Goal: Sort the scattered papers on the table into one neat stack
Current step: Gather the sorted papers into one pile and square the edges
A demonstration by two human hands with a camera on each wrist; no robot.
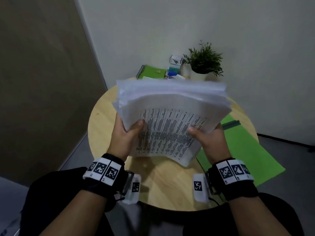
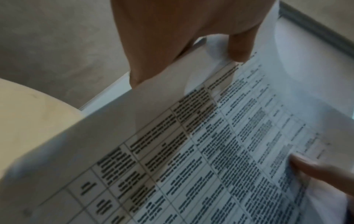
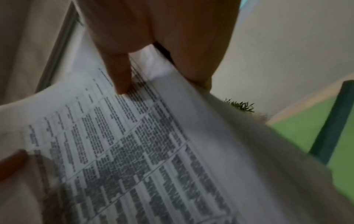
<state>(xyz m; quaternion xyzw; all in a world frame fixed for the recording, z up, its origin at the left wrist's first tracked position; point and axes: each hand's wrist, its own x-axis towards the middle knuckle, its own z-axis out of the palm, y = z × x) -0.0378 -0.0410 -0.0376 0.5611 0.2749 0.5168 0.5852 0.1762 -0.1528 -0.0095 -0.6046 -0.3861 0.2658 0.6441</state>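
Room first: we see a pale wall behind, a brown panel on the left, grey floor on the right. Round light-wood table sits in the corner.

On the table: a green folder lies flat on the right side with a dark green strip near its far end, partly under the papers from the head view. At the far edge: a spiral-bound green notebook, a small white-and-teal box just beside it, and a potted plant in a white pot to the right of that. Small items in front of the box are too blurred to identify.

Paper stack is held up off the table, above its middle, top sheet showing a printed table of text. Far edges fan out unevenly and are motion-blurred.

Left hand clamps the stack's left edge: thumb on top of the sheet, fingers underneath. Right hand does the same on the right edge. In the wrist views each thumb presses onto the printed sheet. Both wrists wear black bands with white marker tags; forearms angle inward from the near corners of the head view.
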